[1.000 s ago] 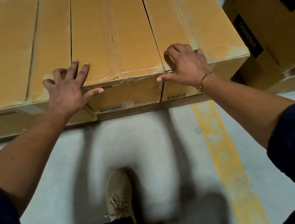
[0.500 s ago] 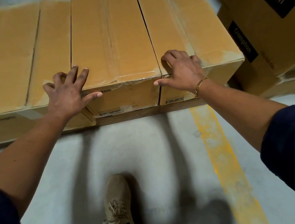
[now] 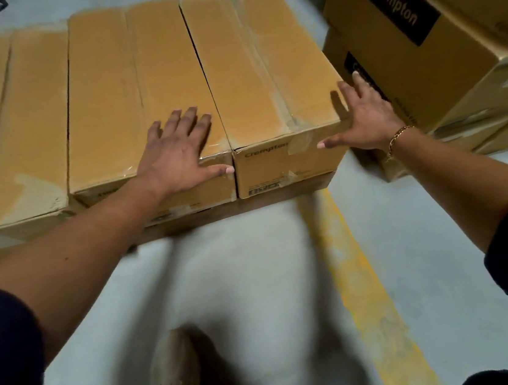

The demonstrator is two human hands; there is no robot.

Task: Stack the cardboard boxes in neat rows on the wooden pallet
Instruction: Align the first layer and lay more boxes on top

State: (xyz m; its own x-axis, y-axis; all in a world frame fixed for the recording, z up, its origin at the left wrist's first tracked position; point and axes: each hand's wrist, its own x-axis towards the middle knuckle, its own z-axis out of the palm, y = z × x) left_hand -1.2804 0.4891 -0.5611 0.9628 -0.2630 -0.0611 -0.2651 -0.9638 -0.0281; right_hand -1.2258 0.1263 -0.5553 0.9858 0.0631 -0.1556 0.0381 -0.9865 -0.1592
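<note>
left hand (image 3: pixel 178 157) lies flat on top of the middle cardboard box (image 3: pixel 125 89), near its front right corner, fingers straight and a little spread, thumb laid out along the front face. right hand (image 3: pixel 365 118) is spread wide too, fingers straight along the right side of the rightmost cardboard box (image 3: pixel 266 72) at its front corner, thumb stretched across the front face by a patch of tape. these two boxes lie side by side with a thin dark seam between them. a third box (image 3: pixel 4 120) lies to their left. all three sit in one row on the wooden pallet (image 3: pixel 247 204), whose edge shows under their fronts. a gold bracelet (image 3: pixel 398 139) circles the right wrist. just right of the row stands a stack of boxes (image 3: pixel 440 51) printed crompton. a yellow line (image 3: pixel 362 275) crosses the grey floor (image 3: pixel 258 287), with a tan shoe (image 3: pixel 173 381) at the bottom.
</note>
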